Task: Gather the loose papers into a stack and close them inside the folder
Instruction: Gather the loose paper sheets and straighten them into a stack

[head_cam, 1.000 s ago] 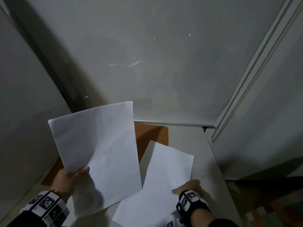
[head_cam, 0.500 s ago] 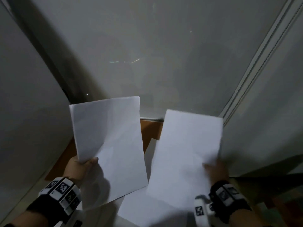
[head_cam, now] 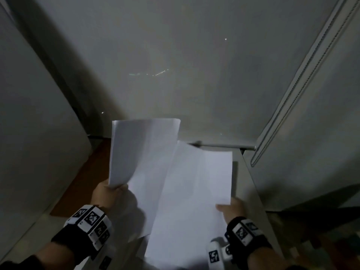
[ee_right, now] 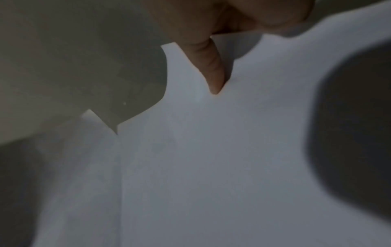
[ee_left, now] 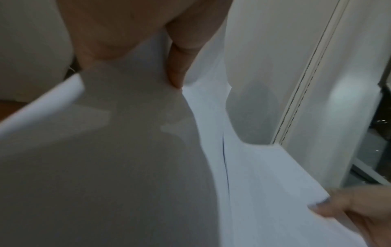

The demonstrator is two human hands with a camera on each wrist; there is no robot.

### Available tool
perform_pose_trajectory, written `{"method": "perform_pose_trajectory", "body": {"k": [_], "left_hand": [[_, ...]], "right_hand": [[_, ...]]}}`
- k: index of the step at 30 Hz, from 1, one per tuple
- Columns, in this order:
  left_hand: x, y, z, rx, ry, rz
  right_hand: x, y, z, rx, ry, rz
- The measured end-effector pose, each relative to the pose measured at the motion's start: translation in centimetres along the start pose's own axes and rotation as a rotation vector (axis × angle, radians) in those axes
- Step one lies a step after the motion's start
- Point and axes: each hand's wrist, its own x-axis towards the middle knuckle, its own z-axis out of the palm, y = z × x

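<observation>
Two white sheets sit in the lower middle of the head view, both raised off the worktop (head_cam: 251,172). The left sheet (head_cam: 142,152) stands taller, its top edge reaching up against the pale roller blind (head_cam: 194,65). The right sheet (head_cam: 194,191) lies in front of it and overlaps its right side, tilted a little, its lower end running out toward the bottom of the frame.

My left hand (head_cam: 106,193) pinches the left sheet at its lower left corner, thumb on the near face and fingers behind it. In the left wrist view the thumb (ee_left: 177,66) presses into the paper, which bends around it. My right hand (head_cam: 231,209) pinches the right sheet at its right edge low down, thumb on top. In the right wrist view one finger (ee_right: 211,70) lies pressed on the paper's face, with the edge of the other sheet showing just to its left.

The brown folder (head_cam: 83,176) lies flat on the worktop at the left of the frame, behind and below the left sheet, mostly covered by it. I cannot tell whether it lies open.

Black bands with white marker blocks wrap both my wrists. A bead cord (head_cam: 292,90) hangs down the upper right, beside the blind's bottom rail (head_cam: 224,146).
</observation>
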Motion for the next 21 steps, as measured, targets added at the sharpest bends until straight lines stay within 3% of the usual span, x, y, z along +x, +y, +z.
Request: {"method": "perform_pose_trajectory", "body": {"k": [2,9,12,18,21], "left_hand": [[-0.1,0.0,-1.4,0.057,0.042,-0.002],[1.2,-1.3,-4.7,0.037,0.156,-0.023],[1.4,-1.7,-5.1,0.025,0.168,-0.025],[1.4,-2.0,-5.0,-0.033,0.164,0.009],[1.8,-2.3,-5.0,-0.038,0.160,0.007]], "right_hand": [[-0.2,1.7,0.8,-0.100,0.013,0.089],[-1.6,3.2,3.1,-0.652,0.160,0.125],[-2.1,2.5,3.9,-0.666,0.195,0.193],[-1.6,2.7,4.1,-0.712,0.112,0.180],[-1.7,2.7,3.7,-0.783,0.190,0.214]]}}
